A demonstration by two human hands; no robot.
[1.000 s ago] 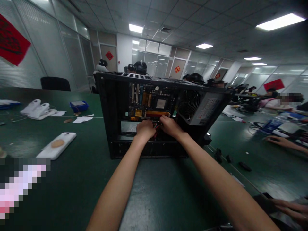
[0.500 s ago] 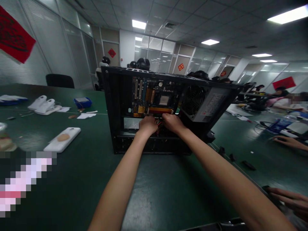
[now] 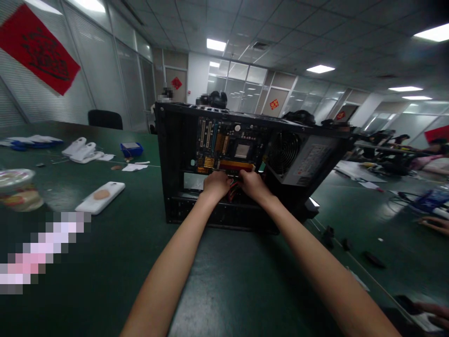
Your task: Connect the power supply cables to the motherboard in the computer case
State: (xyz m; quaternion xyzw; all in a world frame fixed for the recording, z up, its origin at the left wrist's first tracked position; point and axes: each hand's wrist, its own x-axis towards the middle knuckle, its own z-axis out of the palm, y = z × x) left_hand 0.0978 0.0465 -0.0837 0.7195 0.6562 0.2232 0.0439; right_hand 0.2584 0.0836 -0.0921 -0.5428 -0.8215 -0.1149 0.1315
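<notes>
An open black computer case (image 3: 224, 220) stands on the table in front of me, its inside facing me. Its motherboard (image 3: 206, 133) has a square processor socket (image 3: 242, 149) and red and yellow memory slots (image 3: 236, 166) along the lower edge. Just below these slots, my left hand (image 3: 215, 183) is closed with bent fingers. Close beside it, my right hand (image 3: 255, 185) is closed too, thumb and finger pinched at the slots' edge. Red wires (image 3: 233, 189) run between the hands. Whatever the fingers grip is too small or hidden. A power supply (image 3: 301, 157) with a fan sits at upper right.
On the left of the green table (image 3: 224, 285) lie a white power bank-like case (image 3: 101, 197), a blue box (image 3: 131, 149), white plastic pieces (image 3: 84, 152) and a food tub (image 3: 19, 189). Small black parts (image 3: 373, 259) lie right. Another person's hand (image 3: 435, 314) is at lower right.
The view has turned slightly left, so the scene sits further right. Both hands stay at the memory slots, and more of the red wires shows between them.
</notes>
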